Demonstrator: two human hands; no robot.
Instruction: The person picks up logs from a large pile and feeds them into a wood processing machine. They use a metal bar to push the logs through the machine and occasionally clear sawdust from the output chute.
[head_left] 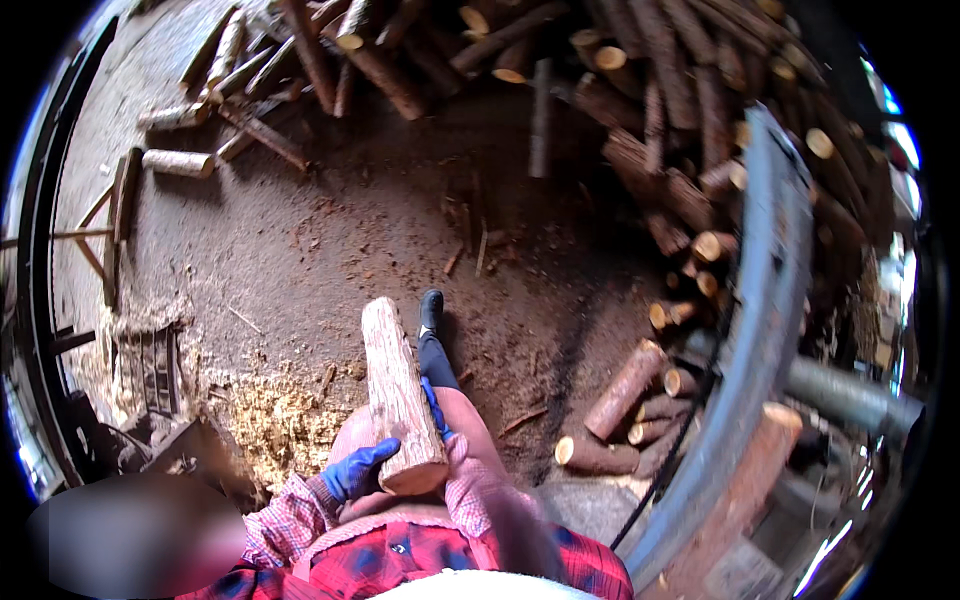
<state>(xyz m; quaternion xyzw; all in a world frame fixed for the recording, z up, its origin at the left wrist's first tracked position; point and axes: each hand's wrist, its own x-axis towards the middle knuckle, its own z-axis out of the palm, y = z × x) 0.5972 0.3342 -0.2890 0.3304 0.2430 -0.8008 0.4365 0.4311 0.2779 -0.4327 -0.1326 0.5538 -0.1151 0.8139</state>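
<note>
Beyond a plaid shirt [360, 557], one log [402, 395] is held off the floor [350, 215], clamped between left hand [357, 471] and right hand [436, 408]; many piled logs [667, 70] are left untouched.

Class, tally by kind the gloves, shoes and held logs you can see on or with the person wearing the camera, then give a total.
Blue gloves: 2
Dark shoe: 1
Held log: 1
Total: 4

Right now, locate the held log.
In the head view, the held log is below and left of centre, between the left hand and right hand, with a dark shoe right of its far end.
</note>
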